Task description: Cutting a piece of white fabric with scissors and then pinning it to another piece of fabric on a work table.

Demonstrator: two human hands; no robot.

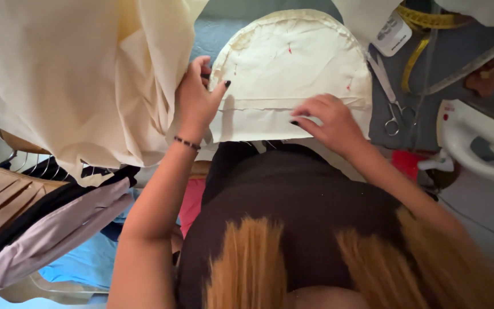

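Left hand [196, 97] pinches the left edge of the cream fabric piece [290, 68] w/ curved top, lying on the grey counter [458, 63]. Right hand [330, 120] presses flat, fingers spread, on its folded lower edge. Scissors [390, 97] just right (yellow tape measure [424, 23] beyond).

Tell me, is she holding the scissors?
No: the scissors lie on the table beside the cloth, and both hands rest on it.

A sewing workshop; scissors [394, 103], a yellow tape measure [424, 26], an iron [475, 143], cream fabric [81, 74] and hung garments [41, 217] surround the table.
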